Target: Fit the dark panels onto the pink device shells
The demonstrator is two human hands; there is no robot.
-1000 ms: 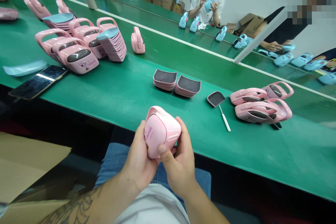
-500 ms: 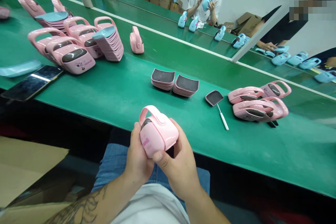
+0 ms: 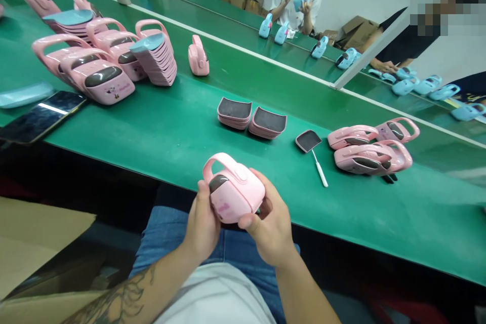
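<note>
Both my left hand (image 3: 201,225) and my right hand (image 3: 270,225) grip a pink plastic handled case (image 3: 232,195) above the belt's near edge. Its loop handle points up and left, and a dark grey panel shows at its left end. Beyond my hands, two short stacks of pink trays with dark grey pads (image 3: 234,114) (image 3: 268,123) sit on the green conveyor belt (image 3: 178,136). A small dark paddle with a white handle (image 3: 309,148) lies to their right. Further right lie several pink handled cases (image 3: 370,154).
Stacked pink shells and cases (image 3: 102,55) crowd the belt's left side, beside a smartphone (image 3: 41,115). A white rail (image 3: 266,55) divides this belt from a second one, where a co-worker (image 3: 296,0) holds a blue case. Cardboard (image 3: 30,248) lies at lower left.
The pink case has turned in my hands, showing more of its dark panel, and has shifted slightly right. My right hand has moved to the case's lower right side.
</note>
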